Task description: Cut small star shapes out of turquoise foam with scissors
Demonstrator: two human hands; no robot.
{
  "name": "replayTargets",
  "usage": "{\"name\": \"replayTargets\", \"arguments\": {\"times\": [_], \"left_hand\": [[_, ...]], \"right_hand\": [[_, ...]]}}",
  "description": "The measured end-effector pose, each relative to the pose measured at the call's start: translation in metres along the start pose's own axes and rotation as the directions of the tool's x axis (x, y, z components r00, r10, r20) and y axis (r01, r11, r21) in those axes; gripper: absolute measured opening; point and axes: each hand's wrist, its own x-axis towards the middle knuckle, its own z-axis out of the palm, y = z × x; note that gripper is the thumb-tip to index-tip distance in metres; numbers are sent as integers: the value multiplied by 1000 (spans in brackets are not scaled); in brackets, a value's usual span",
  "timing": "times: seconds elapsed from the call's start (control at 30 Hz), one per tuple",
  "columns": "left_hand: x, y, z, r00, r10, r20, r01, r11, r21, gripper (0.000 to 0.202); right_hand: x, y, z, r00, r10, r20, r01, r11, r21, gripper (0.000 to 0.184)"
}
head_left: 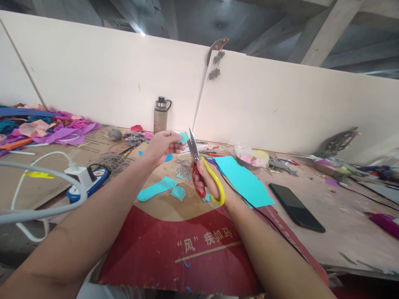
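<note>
My left hand (162,146) pinches a small turquoise cut-out shape (183,138) between thumb and fingers, held above the table. My right hand (208,179) grips a pair of scissors (199,166) with red and yellow handles, fingers through the loops. The blades point up and almost touch the turquoise shape. Below the hands lie turquoise scraps (162,187) on brown cardboard. A larger turquoise sheet (245,179) lies just right of my right hand.
A black phone (296,207) lies at the right, with a black cable (268,218) beside it. A power strip (87,180) with white cables sits left. A bottle (160,115) stands at the white back panel. Purple and pink scraps (52,129) pile far left.
</note>
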Motion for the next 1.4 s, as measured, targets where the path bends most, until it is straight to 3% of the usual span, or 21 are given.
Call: {"name": "replayTargets", "arguments": {"times": [0.37, 0.57, 0.8, 1.4], "left_hand": [[6, -9, -4, 996, 85, 7, -86, 995, 51, 16], [3, -5, 0, 999, 53, 4, -53, 996, 70, 16], [2, -4, -1, 1000, -6, 6, 6, 1000, 29, 15], [3, -4, -1, 1000, -4, -22, 5, 999, 46, 13]], "right_hand": [[-2, -5, 2, 1000, 27, -10, -27, 1000, 7, 61], [-3, -7, 5, 998, 68, -17, -66, 994, 82, 62], [0, 0, 1, 999, 35, -12, -35, 999, 35, 61], [1, -1, 1, 999, 44, -13, -44, 999, 23, 64]]}}
